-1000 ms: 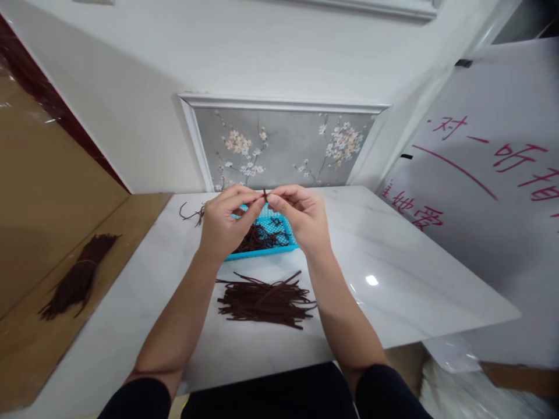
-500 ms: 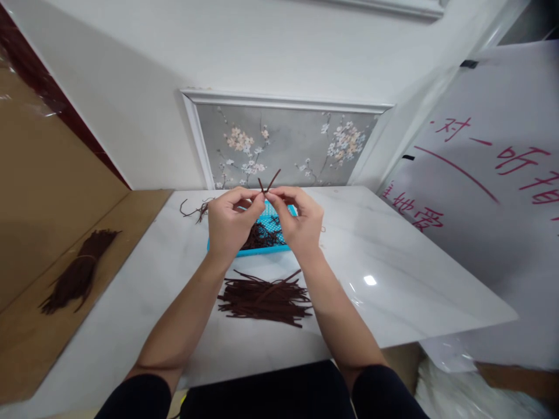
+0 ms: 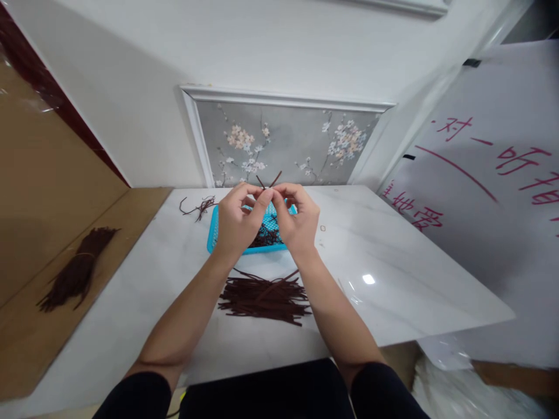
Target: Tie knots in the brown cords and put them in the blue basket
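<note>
Between my fingertips is a thin brown cord [image 3: 276,178], its two ends sticking up in a V. My left hand [image 3: 241,216] pinches it from one side and my right hand [image 3: 298,216] from the other, thumbs nearly touching; the middle of the cord is hidden by the fingers. Below and behind the hands stands a blue perforated basket [image 3: 212,231], holding a heap of short brown cord pieces [image 3: 267,235]. Nearer to me, between my forearms, lies a loose pile of straight brown cords [image 3: 264,298] on the white marbled table [image 3: 379,244].
A tied bundle of brown cords [image 3: 76,270] rests on the cardboard [image 3: 30,349] at the left. Some thin loose strands [image 3: 203,206] lie left of the basket. A whiteboard with red writing [image 3: 480,174] stands at the right, and a wall with a floral panel [image 3: 283,142] rises behind.
My hands have drawn closer together and slightly lower, still pinching the cord. Its upright ends now show shorter above the fingers. The pile and basket have stayed put.
</note>
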The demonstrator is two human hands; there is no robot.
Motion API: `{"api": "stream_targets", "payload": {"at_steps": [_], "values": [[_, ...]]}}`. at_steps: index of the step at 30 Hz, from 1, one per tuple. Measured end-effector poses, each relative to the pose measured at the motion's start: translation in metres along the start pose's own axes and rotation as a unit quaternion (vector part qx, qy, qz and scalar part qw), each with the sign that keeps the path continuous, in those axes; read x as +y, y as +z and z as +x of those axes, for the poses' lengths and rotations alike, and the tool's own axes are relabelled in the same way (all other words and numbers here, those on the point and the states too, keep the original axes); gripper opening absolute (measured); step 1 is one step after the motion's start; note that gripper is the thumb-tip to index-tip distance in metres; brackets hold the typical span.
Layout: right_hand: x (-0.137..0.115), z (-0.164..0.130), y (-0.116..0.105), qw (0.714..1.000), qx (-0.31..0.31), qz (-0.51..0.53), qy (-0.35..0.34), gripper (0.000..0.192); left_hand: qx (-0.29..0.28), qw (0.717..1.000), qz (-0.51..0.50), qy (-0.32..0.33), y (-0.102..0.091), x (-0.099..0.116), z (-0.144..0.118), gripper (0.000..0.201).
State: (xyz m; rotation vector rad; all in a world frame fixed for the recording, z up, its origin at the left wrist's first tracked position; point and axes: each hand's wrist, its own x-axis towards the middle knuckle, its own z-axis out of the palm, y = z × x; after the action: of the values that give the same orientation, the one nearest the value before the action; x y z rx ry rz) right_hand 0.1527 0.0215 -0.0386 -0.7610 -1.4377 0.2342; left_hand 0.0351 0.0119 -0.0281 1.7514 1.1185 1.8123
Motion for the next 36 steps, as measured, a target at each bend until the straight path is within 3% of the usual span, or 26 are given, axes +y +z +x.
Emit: {"api": "stream_targets", "payload": {"at_steps": [6, 11, 16, 20, 24, 33, 36], "values": [[-0.001, 0.001, 0.0, 0.998, -0.01, 0.034, 0.054, 0.013, 0.048, 0.996, -0.006, 0.07, 0.008, -0.004, -0.005, 0.033], [-0.003, -0.005, 0.004, 0.995, 0.03, 0.035, 0.088, 0.016, 0.073, 0.996, -0.048, 0.035, 0.018, -0.007, -0.012, 0.035], [0.005, -0.011, 0.013, 0.999, 0.005, 0.014, 0.048, 0.018, 0.077, 0.995, -0.063, 0.015, 0.022, -0.014, -0.011, 0.037], [0.013, -0.007, 0.009, 1.0, 0.011, -0.023, -0.01, 0.015, 0.065, 0.99, -0.118, 0.026, 0.024, -0.017, -0.01, 0.037], [0.014, -0.007, 0.007, 0.998, -0.002, -0.008, -0.066, 0.013, 0.068, 0.991, -0.11, 0.041, 0.023, -0.016, -0.01, 0.04], [0.007, -0.009, 0.008, 0.999, 0.016, -0.036, -0.017, 0.013, 0.034, 0.993, -0.07, 0.089, 0.016, -0.023, -0.005, 0.043], [0.001, -0.007, 0.004, 0.998, 0.019, -0.048, -0.025, 0.014, 0.026, 0.994, -0.093, 0.058, 0.013, -0.021, -0.003, 0.044]]}}
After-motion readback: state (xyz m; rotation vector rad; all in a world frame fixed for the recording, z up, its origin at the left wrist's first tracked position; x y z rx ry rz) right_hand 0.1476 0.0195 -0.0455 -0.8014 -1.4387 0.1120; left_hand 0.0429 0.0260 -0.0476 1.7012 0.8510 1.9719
